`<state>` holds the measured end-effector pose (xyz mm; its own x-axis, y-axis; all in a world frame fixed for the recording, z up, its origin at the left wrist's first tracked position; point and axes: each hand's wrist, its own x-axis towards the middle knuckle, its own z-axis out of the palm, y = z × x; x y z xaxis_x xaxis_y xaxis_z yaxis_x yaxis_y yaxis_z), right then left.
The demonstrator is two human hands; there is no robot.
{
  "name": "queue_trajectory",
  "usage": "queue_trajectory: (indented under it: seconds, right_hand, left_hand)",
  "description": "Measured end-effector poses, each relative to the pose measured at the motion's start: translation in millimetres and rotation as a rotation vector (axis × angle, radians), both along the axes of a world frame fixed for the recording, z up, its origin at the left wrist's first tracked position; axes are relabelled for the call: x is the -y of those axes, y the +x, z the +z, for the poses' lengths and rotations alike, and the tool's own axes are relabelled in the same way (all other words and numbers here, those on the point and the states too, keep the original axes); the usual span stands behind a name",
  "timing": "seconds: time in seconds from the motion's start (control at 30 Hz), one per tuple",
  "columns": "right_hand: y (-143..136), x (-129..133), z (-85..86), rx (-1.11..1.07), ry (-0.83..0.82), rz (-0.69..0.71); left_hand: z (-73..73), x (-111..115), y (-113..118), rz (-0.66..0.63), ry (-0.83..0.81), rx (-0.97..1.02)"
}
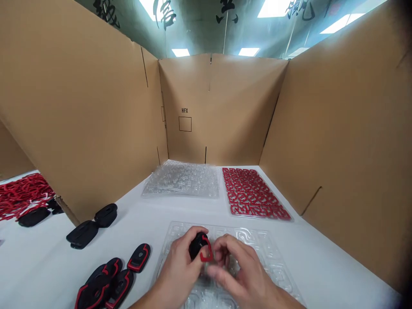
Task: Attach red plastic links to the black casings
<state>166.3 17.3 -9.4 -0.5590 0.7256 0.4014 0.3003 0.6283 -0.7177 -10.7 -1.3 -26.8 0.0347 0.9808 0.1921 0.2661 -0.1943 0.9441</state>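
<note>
My left hand (182,264) is closed round a black oval case (195,246) that looks like a key fob shell. A hooked red trim strip (207,253) stands out from the case's right side, beside my left thumb; whether it is seated there I cannot tell. Just to the right, my right hand (243,270) hovers close to the strip, thumb and fingers apart and somewhat blurred, with nothing visible between them. Beneath both hands lies a clear plastic tray (257,240) with moulded hollows.
Several black cases with red trim (112,279) are piled at the front left. Plain black cases (83,234) lie behind them. Farther back are stacked clear trays (183,178) and a tray of red strips (251,193). Loose red strips (24,193) lie far left. Cardboard walls (222,116) enclose the table.
</note>
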Motion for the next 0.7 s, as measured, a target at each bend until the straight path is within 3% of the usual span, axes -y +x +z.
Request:
queue_trajectory:
  seconds: [0.13, 0.4, 0.53, 0.7]
  right_hand:
    - [-5.6, 0.5, -4.2, 0.044, -0.003, 0.037]
    - [1.3, -4.9, 0.7, -0.003, 0.110, 0.024]
    - [3.5, -4.8, 3.7, -0.019, 0.131, 0.022]
    - [2.9, -6.0, -0.2, -0.006, 0.213, -0.041]
  left_hand:
    - [0.3, 2.7, -1.6, -0.029, 0.077, -0.141]
    - [5.4, 2.8, -4.6, -0.088, 0.043, -0.014]
    - [14.5, 4.9, -4.1, -0.053, 0.142, -0.150]
    - [20.8, 7.5, -0.7, -0.114, 0.172, -0.266]
